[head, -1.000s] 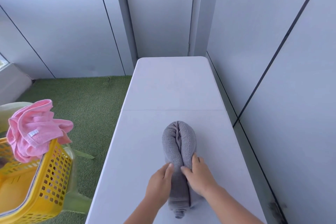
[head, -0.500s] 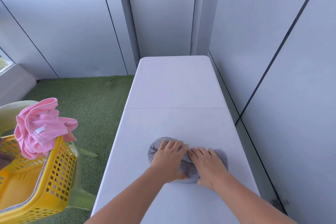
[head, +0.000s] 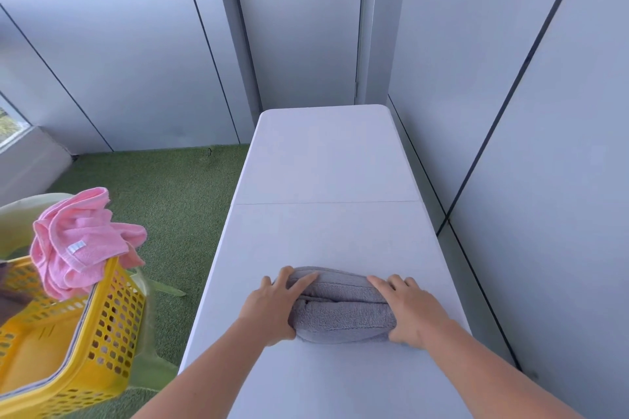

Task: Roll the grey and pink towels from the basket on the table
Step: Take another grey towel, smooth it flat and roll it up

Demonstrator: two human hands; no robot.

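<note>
Rolled grey towel lay crosswise on the table, near half. Left hand and right hand each clasped one end. Pink towel draped over the basket rim, left.

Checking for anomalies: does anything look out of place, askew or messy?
Only the pink towel: it hangs crumpled over the rim of the yellow basket. The grey towel lies rolled on the table, left hand and right hand gripping its ends; nothing spilled or damaged.
</note>
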